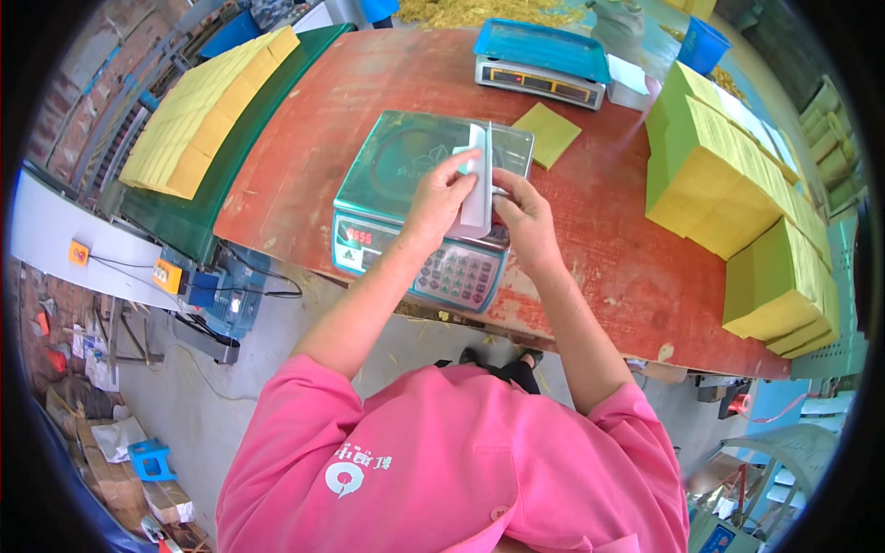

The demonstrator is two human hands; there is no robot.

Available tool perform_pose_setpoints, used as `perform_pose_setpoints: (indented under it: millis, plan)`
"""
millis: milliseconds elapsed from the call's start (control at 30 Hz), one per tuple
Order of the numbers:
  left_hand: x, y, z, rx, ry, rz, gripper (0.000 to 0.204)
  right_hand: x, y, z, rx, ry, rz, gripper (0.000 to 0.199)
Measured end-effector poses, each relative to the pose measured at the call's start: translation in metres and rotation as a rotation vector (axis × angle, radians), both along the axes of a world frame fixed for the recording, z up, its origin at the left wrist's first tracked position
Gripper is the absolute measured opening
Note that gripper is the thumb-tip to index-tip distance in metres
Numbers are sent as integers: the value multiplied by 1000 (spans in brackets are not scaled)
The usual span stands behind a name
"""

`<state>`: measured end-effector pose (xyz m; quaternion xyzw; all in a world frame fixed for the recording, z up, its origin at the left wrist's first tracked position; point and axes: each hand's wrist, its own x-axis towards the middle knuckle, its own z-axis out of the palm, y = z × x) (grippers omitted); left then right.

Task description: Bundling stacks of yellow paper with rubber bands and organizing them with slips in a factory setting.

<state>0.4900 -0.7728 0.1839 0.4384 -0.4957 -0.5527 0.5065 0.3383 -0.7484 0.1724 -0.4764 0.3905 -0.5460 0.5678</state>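
Observation:
Between my two hands a thin stack of white paper (pixel 475 207) stands on edge above the scale. My left hand (pixel 438 198) pinches it from the left, thumb and fingers closed on it. On the other side my right hand (pixel 526 221) grips its right edge with bent fingers. Under them sits a digital scale (pixel 378 189) with a clear-covered flat pan, a lit red display (pixel 358 236) and a keypad (pixel 456 276). Just right of the pan lies a flat yellow sheet or thin pad (pixel 548 134). Whether the paper touches the pan I cannot tell.
The red table (pixel 618 240) carries a second scale with a blue tray (pixel 539 46) at the back. Tall yellow paper stacks (pixel 705 180) line the right side. Further yellow stacks (pixel 203 115) rest on a green belt at left. A blue bin (pixel 705 44) stands beyond.

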Motion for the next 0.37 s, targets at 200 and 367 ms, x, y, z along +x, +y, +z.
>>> perform_pose_setpoints:
  millis: [200, 367]
  plan:
    - [1, -3, 7, 59, -20, -32, 30, 0, -1, -2, -8, 75, -1, 38]
    - [2, -6, 6, 122, -17, -60, 28, 0, 0, -3, 1, 64, -8, 38]
